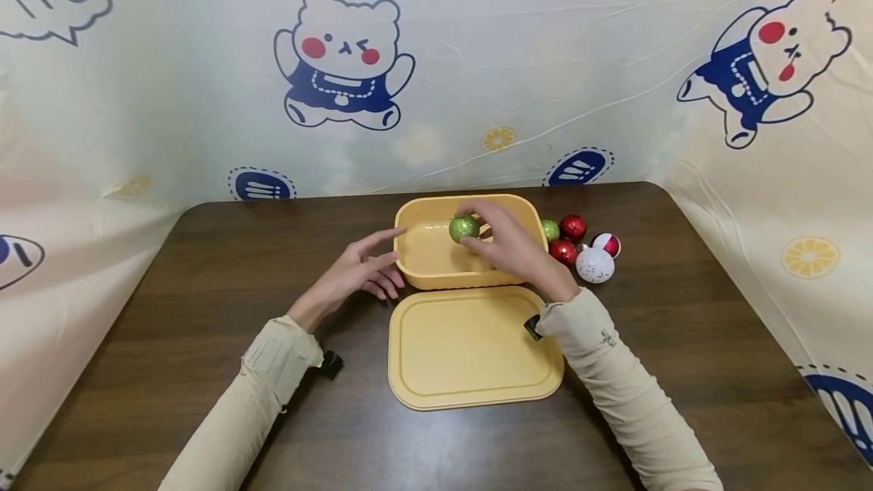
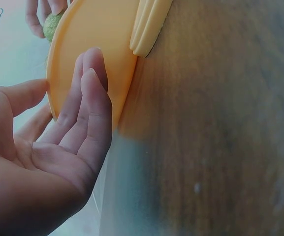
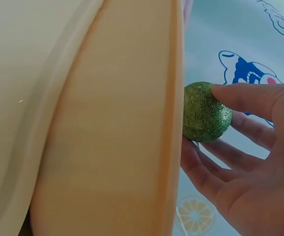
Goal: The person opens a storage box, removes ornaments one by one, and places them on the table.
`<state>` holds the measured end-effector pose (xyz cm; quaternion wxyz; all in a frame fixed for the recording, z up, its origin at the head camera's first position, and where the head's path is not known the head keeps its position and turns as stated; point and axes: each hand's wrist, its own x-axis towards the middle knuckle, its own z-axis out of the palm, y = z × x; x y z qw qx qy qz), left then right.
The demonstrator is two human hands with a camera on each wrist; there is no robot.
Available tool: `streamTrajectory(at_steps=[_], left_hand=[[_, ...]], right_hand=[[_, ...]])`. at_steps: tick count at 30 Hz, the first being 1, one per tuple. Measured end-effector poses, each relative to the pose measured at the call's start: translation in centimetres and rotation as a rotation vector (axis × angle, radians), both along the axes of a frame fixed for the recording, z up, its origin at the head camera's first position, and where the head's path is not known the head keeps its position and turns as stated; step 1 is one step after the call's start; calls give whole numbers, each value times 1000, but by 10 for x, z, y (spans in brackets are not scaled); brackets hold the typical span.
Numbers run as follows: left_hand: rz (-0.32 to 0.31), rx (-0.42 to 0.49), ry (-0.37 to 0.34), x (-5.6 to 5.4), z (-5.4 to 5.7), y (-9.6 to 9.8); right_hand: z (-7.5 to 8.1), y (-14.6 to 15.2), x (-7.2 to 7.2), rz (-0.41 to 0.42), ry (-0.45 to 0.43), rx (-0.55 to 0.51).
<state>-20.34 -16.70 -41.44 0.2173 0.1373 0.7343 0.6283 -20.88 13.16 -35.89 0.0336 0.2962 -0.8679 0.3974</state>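
A green glittery bauble [image 1: 464,229] is pinched between the thumb and fingers of my right hand [image 1: 508,242], over the yellow plastic box [image 1: 426,280]. In the right wrist view the bauble [image 3: 206,112] shows just past the box's rim. My left hand [image 1: 358,273] is at the box's left end, thumb and forefinger at the rim, the other fingers loosely bent alongside the wall. The left wrist view shows this hand [image 2: 58,147] holding nothing. In front of the box lies its yellow lid [image 1: 475,347], flat on the table.
Right of the box sit a second green bauble [image 1: 550,230], two red baubles [image 1: 574,228], a white speckled bauble [image 1: 596,265] and a red-and-white one [image 1: 606,245]. All rest on the dark wooden table [image 1: 273,248]. A printed curtain [image 1: 464,82] hangs behind it.
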Motion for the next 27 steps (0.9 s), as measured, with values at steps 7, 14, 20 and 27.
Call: streamTrajectory(at_steps=[7,14,20,27], left_hand=[[-7,3,-1,0,0,0],[-3,4,1,0,1,-1],[-10,7,-2,-1,-1,-2],[-12,11,2,-1,-2,-1]], right_hand=[[-3,8,9,-24,41,28],[-5,20,15,-32,64,40],[-6,29,21,-49,53,42],[-2,41,32,-87,63,65]])
